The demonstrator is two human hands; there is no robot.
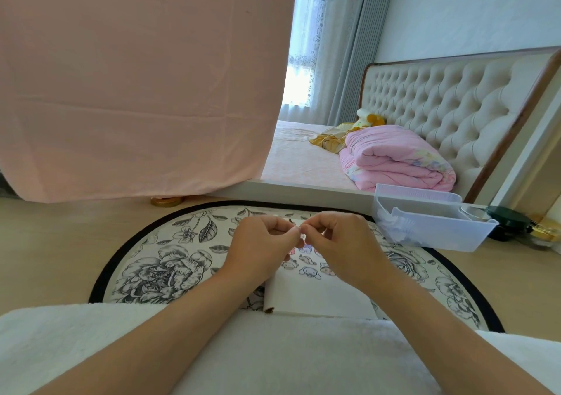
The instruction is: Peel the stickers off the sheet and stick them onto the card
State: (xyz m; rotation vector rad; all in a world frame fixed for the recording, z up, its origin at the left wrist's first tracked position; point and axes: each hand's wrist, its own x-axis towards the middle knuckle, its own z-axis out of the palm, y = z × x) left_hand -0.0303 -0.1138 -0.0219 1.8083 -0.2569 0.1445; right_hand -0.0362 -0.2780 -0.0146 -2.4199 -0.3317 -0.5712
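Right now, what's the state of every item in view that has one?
left hand: pinches the sticker, fingers curled.
right hand: pinches the same sticker.
sticker: tiny, between both hands' fingertips; fully peeled or not, unclear.
sheet: flat on the mat, stickers left on it.
card: lying flat, left edge curled, visible face bare.
bin: upright, open-topped.

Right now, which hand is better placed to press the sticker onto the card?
Right, probably: left hand and right hand both pinch the sticker, but the right is in line with the card, the left past its edge.
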